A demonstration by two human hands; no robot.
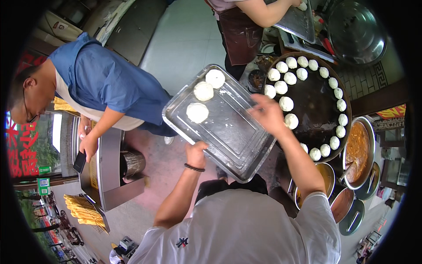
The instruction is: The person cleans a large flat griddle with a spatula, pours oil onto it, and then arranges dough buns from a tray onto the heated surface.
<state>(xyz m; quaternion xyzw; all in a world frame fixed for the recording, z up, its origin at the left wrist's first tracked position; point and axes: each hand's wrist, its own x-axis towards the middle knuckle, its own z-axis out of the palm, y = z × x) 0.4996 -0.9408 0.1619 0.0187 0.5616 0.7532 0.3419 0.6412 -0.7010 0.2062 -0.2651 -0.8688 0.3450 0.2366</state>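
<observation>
A shallow metal tray (227,132) is held at an angle before me, its left-hand edge gripped by my left hand (196,154). Three white dough balls lie at the tray's far left end; the nearest of them is a round dough ball (197,113). Over the tray's right edge is my right hand (267,114), blurred, with fingers apart and nothing visible in them. Just right of that hand stands a large round dark pan (313,105). Several white dough balls ring its rim, among them a dough ball (286,104) near my hand.
A person in blue (108,79) stands left, holding a phone (79,161). Another person in a brown apron (239,36) works beyond the pan. Pots of food, including a pot of reddish-brown stew (357,148), stand right. Fried dough sticks (82,209) lie on a rack at lower left.
</observation>
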